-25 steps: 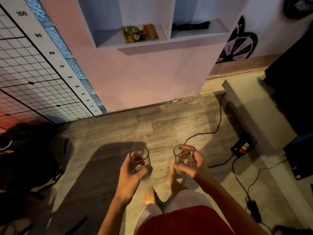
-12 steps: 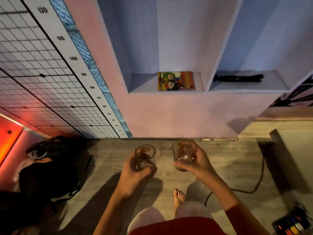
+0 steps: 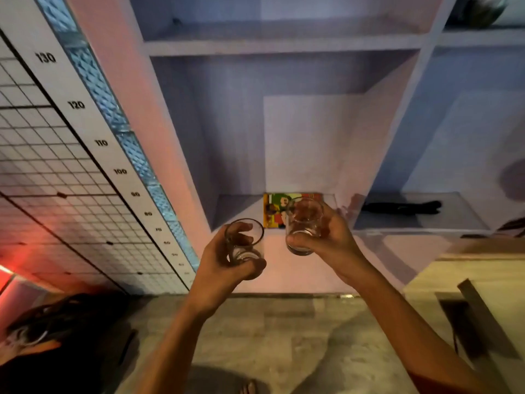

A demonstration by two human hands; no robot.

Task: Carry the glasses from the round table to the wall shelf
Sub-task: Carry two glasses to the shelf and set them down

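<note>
I hold two clear, empty drinking glasses in front of a recessed wall shelf (image 3: 235, 209). My left hand (image 3: 221, 268) grips the left glass (image 3: 244, 241) around its lower half, just below the shelf's front edge. My right hand (image 3: 329, 237) grips the right glass (image 3: 304, 226) from the right side, raised level with the shelf's lower board and overlapping a colourful book there. Both glasses are upright and apart from each other. The round table is out of view.
A colourful book (image 3: 274, 210) lies flat on the lower shelf board. A black object (image 3: 400, 207) lies in the compartment to the right. A height chart and wire grid (image 3: 56, 172) cover the left wall. A dark bag (image 3: 56, 331) sits on the floor at left; a pale wooden bench (image 3: 468, 277) stands at right.
I have come closer to the shelf and the view has tilted up. Both hands have risen with their glasses, the right one reaching shelf level.
</note>
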